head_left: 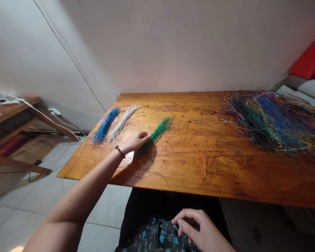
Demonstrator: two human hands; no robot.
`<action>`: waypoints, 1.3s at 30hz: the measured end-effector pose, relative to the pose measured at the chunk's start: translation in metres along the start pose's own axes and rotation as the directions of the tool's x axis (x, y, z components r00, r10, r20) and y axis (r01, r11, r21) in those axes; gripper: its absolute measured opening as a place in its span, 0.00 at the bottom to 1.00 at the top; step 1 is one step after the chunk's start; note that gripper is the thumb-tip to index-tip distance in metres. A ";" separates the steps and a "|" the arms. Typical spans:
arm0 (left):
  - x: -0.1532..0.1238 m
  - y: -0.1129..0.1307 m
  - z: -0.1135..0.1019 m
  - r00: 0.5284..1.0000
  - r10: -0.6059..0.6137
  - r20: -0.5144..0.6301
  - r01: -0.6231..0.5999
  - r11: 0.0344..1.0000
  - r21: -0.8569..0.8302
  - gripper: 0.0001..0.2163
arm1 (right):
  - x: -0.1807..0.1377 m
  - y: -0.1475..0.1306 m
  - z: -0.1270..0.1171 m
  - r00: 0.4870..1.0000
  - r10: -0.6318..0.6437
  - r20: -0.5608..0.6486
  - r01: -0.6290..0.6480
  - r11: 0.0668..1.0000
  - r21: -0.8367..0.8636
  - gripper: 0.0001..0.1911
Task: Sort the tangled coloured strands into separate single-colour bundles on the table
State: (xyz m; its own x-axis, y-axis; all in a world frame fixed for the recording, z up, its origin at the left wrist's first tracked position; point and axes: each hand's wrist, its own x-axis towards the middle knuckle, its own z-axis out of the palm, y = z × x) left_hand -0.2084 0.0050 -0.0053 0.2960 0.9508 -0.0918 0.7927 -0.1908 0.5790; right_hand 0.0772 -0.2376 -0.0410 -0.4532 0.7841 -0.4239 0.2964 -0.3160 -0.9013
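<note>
My left hand (135, 141) reaches across the wooden table (241, 175) and pinches the middle of a green thread bundle (159, 131) that lies on the wood. A bead bracelet sits on that wrist. Left of it lie a white thread bundle (122, 124) and a blue thread bundle (105, 125). My right hand (196, 229) rests in my lap below the table edge, fingers curled loosely, nothing visible in it. Loose orange threads (204, 154) lie spread in the table's middle.
A big tangled heap of mixed coloured threads (275, 122) covers the table's far right. A plain wall stands behind. Left of the table are a low wooden bench (21, 115) with white cables and a tiled floor. A red object (311, 59) leans at the far right.
</note>
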 end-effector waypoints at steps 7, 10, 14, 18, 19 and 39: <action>0.000 0.026 0.015 0.999 0.041 0.029 -0.042 0.998 0.036 0.18 | 0.001 0.010 0.002 0.999 -0.040 0.005 0.040 0.999 0.015 0.24; 0.002 0.034 0.019 0.997 0.052 0.059 -0.052 0.999 0.004 0.18 | 0.002 0.014 0.003 0.999 -0.054 0.002 0.054 0.998 0.018 0.24; 0.002 0.039 0.002 0.998 0.012 0.056 -0.005 0.992 -0.129 0.19 | 0.004 0.025 0.002 0.999 -0.038 0.019 0.038 0.999 0.012 0.26; -0.005 0.036 -0.046 0.985 -0.141 -0.100 0.092 0.916 -0.390 0.18 | 0.005 0.035 0.000 0.999 -0.031 0.023 0.030 0.999 0.024 0.27; -0.007 0.034 -0.059 0.972 -0.186 -0.141 0.110 0.899 -0.424 0.19 | 0.004 0.036 0.000 0.999 -0.031 0.020 0.031 0.999 0.027 0.27; 0.031 -0.037 -0.040 0.900 -0.421 -0.114 0.376 0.882 -0.285 0.15 | 0.005 0.026 0.005 1.000 -0.015 0.018 0.014 0.999 0.046 0.26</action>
State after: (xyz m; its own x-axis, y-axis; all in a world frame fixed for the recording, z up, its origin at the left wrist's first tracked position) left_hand -0.2498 0.0512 0.0032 -0.1279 0.9638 -0.2342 0.6581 0.2591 0.7070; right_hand 0.0786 -0.2446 -0.0670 -0.4726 0.7790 -0.4121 0.2509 -0.3293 -0.9103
